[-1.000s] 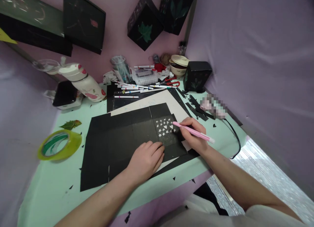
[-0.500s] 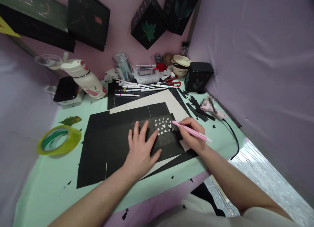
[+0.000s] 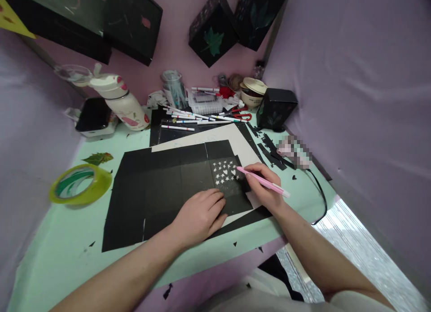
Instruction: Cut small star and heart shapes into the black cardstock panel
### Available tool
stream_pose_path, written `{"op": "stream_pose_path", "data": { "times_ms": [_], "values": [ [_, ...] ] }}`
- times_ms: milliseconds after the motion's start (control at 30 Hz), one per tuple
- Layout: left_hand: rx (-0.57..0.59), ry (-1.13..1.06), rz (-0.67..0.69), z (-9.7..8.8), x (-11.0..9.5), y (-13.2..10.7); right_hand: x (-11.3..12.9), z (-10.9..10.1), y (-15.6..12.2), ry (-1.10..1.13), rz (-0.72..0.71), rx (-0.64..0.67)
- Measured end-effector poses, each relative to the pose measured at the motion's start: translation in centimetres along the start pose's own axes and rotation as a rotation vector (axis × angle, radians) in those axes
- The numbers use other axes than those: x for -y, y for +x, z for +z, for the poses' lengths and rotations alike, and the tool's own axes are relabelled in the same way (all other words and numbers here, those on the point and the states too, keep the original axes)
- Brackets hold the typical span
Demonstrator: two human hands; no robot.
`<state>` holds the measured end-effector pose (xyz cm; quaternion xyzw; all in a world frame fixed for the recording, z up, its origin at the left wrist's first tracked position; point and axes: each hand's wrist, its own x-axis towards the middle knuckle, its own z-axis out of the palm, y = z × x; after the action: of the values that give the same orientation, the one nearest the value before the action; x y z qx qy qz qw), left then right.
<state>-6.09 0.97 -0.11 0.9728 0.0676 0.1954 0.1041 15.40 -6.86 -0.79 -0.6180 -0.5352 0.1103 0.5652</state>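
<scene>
A large black paper sheet (image 3: 158,186) lies flat on the mint-green table (image 3: 60,253). Its right panel has small star and heart cut-outs (image 3: 226,173) showing white. My right hand (image 3: 264,188) is closed round a pink craft knife (image 3: 262,182), tip at the right edge of the cut-outs. My left hand (image 3: 200,215) rests on the black paper just below-left of the cut-outs, fingers curled under and pressing down, nothing visible in them.
A yellow-green tape roll (image 3: 79,184) and a leaf (image 3: 97,158) lie at the left. A white bottle (image 3: 123,103), several markers (image 3: 198,119), red scissors (image 3: 240,114), a bowl (image 3: 252,91) and a black box (image 3: 279,107) crowd the back. A black cable (image 3: 319,191) runs at the right.
My left hand had its fingers spread flat on the paper half a second ago; they are now curled in and the hand sits lower. The right hand with the knife has barely moved.
</scene>
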Motion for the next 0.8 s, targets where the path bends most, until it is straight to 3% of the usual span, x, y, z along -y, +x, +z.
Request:
{"op": "stream_pose_path", "data": {
  "times_ms": [200,300,467,600,800],
  "values": [
    [0.001,0.033,-0.03,0.3,0.1,-0.1,0.0,0.0,0.1,0.029,0.014,0.036],
    [0.023,0.049,-0.057,0.4,0.0,0.0,0.0,-0.1,0.4,0.056,0.106,0.062],
    [0.064,0.078,-0.119,0.5,0.0,0.1,0.7,-0.4,1.8,0.153,0.332,0.246],
    [0.096,0.075,-0.171,0.3,0.2,0.1,1.6,0.0,3.9,0.264,0.357,0.386],
    [0.1,0.05,-0.196,0.5,0.4,0.0,1.1,1.7,5.6,0.25,0.411,0.376]
  ]
}}
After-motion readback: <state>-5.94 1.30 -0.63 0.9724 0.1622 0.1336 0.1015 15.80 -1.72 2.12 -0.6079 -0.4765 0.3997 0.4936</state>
